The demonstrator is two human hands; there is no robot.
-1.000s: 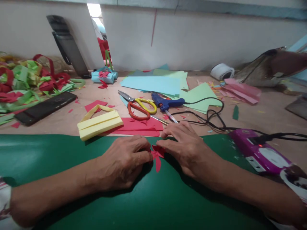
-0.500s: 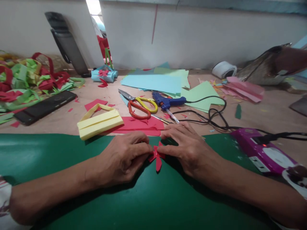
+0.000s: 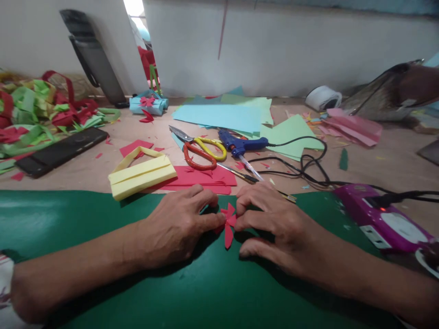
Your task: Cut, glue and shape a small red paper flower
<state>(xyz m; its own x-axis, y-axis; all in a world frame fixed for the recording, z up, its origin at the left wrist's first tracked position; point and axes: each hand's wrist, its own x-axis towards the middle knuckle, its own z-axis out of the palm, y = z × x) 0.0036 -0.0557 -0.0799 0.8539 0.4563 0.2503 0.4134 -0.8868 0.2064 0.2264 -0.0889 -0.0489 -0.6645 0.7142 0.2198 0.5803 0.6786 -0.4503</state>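
Note:
A small red paper flower with pointed petals lies on the green mat in front of me. My left hand grips it from the left, its thumb and fingertip on a left petal that they partly cover. My right hand rests at the flower's right side, fingertips at the petal edge. The right thumb is spread away, low on the mat. Just beyond the hands lie red paper strips and a yellow paper handbag. Scissors with red and yellow handles lie behind them.
A blue glue gun lies behind my hands, its black cord running to a purple power strip at right. Blue paper sheets, a phone, a dark bottle and a heap of paper pieces stand farther back.
My right hand has drawn slightly right, its index finger off the flower's middle and its thumb now showing apart. My left thumb has shifted right onto the flower.

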